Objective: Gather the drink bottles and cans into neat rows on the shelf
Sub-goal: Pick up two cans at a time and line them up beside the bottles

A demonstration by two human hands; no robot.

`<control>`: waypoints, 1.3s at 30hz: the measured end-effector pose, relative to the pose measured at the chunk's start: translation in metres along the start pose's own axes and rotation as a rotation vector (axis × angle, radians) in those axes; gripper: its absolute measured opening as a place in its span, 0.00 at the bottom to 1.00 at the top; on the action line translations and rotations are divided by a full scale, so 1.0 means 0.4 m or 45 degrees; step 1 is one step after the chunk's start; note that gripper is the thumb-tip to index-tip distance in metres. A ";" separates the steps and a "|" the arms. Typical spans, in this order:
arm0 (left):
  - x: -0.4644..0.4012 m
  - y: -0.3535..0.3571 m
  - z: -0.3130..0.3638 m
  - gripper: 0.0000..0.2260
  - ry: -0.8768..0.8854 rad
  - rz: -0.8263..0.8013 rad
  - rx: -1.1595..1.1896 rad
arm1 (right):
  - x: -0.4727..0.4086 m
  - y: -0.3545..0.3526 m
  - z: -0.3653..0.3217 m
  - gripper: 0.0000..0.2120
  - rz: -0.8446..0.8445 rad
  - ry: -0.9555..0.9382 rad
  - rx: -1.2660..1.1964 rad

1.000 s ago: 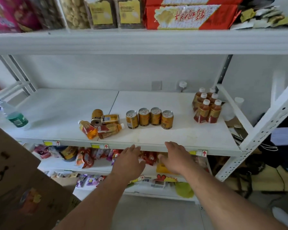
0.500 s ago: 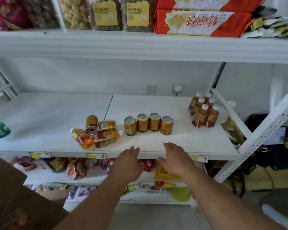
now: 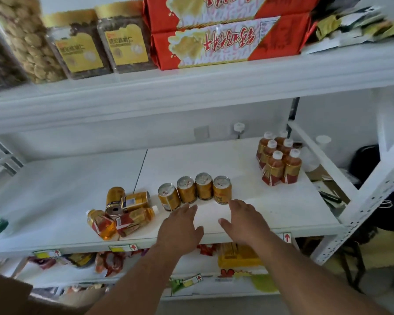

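Toppled bottles [image 3: 121, 220] and cans [image 3: 127, 198] lie left on the shelf [image 3: 55, 189]. Both hands have moved in from the shelf edge: left hand [image 3: 180, 228] released, right hand [image 3: 246, 220] released, closing on the four upright cans [image 3: 195, 189] to straighten that row.

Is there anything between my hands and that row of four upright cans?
Nothing visible. The left hand and right hand reach over bare shelf, fingertips just short of the row of four cans. The toppled cans and bottles lie off left.
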State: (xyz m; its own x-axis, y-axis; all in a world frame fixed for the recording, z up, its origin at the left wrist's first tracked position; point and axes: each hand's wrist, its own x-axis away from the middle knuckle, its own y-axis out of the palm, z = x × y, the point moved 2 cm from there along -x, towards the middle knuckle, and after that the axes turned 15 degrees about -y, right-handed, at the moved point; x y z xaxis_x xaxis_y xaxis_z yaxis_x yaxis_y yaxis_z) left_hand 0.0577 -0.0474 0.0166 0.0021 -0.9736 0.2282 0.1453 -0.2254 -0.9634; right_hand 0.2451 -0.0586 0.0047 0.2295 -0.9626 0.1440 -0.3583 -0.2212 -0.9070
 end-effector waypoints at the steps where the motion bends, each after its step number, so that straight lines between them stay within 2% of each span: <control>1: -0.011 -0.003 0.008 0.31 0.010 0.009 -0.007 | -0.006 0.000 0.007 0.33 0.002 0.004 -0.010; 10: -0.169 -0.049 0.058 0.30 0.103 0.093 0.045 | -0.102 -0.004 0.069 0.34 0.096 0.104 -0.136; 14: -0.255 -0.072 0.072 0.27 0.117 0.068 0.098 | -0.155 -0.015 0.091 0.30 0.186 0.174 -0.229; 20: -0.359 -0.043 0.071 0.39 0.184 0.032 0.067 | -0.228 0.028 0.138 0.39 0.247 0.221 -0.290; 26: -0.418 -0.035 0.077 0.40 0.287 0.118 0.008 | -0.278 0.042 0.156 0.40 0.267 0.211 -0.368; 29: -0.444 -0.026 0.079 0.41 0.270 0.054 -0.028 | -0.284 0.017 0.139 0.44 0.261 0.196 -0.412; 31: -0.458 -0.021 0.082 0.39 0.255 0.002 -0.053 | -0.288 0.010 0.133 0.42 0.256 0.180 -0.444; 35: -0.473 -0.020 0.091 0.29 0.227 -0.049 -0.029 | -0.298 0.013 0.139 0.30 0.247 0.121 -0.508; 39: -0.485 -0.019 0.087 0.26 0.204 -0.097 0.029 | -0.299 0.015 0.145 0.30 0.255 0.097 -0.551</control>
State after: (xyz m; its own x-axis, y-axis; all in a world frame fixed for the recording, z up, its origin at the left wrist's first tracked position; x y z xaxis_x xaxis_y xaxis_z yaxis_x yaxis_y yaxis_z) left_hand 0.0907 0.1444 -0.0153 -0.1671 -0.9474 0.2729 0.1611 -0.2993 -0.9405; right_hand 0.2679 0.0643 -0.0408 0.0565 -0.9981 0.0263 -0.7363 -0.0595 -0.6740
